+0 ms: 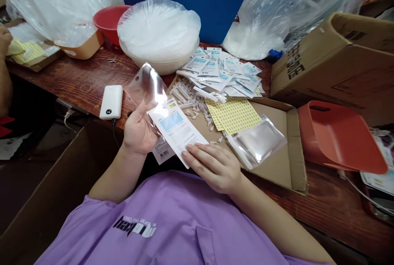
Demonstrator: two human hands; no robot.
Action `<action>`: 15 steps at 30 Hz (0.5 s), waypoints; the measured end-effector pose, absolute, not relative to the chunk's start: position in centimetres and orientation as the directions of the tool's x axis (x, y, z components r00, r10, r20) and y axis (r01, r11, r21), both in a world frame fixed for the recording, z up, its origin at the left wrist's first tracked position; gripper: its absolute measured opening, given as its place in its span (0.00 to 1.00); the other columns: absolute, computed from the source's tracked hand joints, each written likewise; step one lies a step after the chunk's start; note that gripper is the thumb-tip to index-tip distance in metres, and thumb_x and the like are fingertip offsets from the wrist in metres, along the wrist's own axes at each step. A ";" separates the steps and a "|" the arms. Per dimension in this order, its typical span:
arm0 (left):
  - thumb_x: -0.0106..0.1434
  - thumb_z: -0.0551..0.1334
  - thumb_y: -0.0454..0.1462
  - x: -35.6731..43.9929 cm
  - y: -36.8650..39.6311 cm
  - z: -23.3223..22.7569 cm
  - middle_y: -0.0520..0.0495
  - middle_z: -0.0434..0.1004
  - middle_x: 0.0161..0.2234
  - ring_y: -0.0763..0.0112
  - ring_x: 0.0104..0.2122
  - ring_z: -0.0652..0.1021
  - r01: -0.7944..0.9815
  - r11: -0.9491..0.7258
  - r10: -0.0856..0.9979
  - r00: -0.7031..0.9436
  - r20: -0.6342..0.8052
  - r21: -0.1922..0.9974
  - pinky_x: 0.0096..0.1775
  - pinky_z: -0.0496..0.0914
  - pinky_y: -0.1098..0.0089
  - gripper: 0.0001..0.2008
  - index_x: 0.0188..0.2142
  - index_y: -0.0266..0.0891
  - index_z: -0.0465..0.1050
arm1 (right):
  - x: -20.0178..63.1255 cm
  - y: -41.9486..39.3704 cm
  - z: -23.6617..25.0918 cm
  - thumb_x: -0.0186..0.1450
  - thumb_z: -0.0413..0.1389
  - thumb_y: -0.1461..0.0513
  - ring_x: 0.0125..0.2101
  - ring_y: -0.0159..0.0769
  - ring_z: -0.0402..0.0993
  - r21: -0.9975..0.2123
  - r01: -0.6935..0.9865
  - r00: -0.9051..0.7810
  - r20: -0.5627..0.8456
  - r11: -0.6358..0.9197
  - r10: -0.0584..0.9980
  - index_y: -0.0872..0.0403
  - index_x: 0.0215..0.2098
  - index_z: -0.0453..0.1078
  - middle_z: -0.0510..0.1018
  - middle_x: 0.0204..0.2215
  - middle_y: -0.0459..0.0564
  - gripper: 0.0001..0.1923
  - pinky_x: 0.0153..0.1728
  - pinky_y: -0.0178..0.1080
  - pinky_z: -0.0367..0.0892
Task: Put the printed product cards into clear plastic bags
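The printed card is held in the air over the near left edge of the cardboard tray, its upper end meeting the clear plastic bag; whether any of it lies inside the film cannot be told. For clean handling, I would keep the card flat and in line with the bag, steer it by its edges so the print stays unmarked, and pinch the film lightly, since such thin plastic probably creases easily. A second card, barcode showing, sits below the first and should be kept from slipping.

The left hand, to the left of the tray, is turned partly palm-up, its thumb raised against the bag and the fingers curled behind, narrow on the film. The right hand, at the tray's near edge, comes in back-upward; its fingers lie close together over the card's lower end, holding it, with the thumb hidden. Both forearms angle inward from the sides, elbows bent.
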State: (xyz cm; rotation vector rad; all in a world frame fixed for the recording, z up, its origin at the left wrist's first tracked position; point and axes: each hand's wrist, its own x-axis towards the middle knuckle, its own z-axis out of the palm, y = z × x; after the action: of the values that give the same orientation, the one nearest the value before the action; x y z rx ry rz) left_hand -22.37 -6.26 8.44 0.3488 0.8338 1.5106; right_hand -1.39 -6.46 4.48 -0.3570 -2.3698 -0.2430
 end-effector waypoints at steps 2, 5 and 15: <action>0.69 0.43 0.43 -21.7 -6.1 8.4 0.41 0.78 0.46 0.55 0.55 0.71 -0.737 0.094 0.964 -0.101 -0.246 0.669 0.55 0.65 0.53 0.23 0.45 0.33 0.73 | -2.0 -6.6 4.9 0.66 0.51 0.67 0.40 0.35 0.77 0.098 0.322 -0.724 0.667 0.942 0.178 0.55 0.48 0.73 0.80 0.43 0.50 0.14 0.43 0.35 0.72; 0.68 0.44 0.43 -21.5 -5.9 8.5 0.42 0.78 0.46 0.54 0.56 0.70 -0.734 0.143 0.972 -0.022 -0.234 0.664 0.56 0.65 0.51 0.23 0.46 0.33 0.72 | -2.3 -6.4 5.3 0.67 0.51 0.65 0.41 0.35 0.77 0.098 0.247 -0.764 0.632 0.964 0.132 0.54 0.49 0.73 0.78 0.46 0.49 0.14 0.43 0.35 0.73; 0.68 0.44 0.45 -22.6 -5.1 7.3 0.38 0.79 0.44 0.53 0.53 0.73 -0.682 0.411 0.910 0.269 -0.315 0.605 0.56 0.63 0.52 0.25 0.51 0.31 0.69 | -1.4 -6.2 5.4 0.64 0.57 0.63 0.47 0.34 0.75 0.088 0.041 -0.742 0.670 0.995 -0.029 0.53 0.47 0.73 0.80 0.44 0.48 0.13 0.55 0.39 0.66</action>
State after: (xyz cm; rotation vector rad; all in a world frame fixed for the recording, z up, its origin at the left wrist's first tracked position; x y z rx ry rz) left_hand -22.56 -5.13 7.35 0.3857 0.6936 1.1095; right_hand -1.42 -6.17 5.41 -0.0089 -2.4033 -0.1258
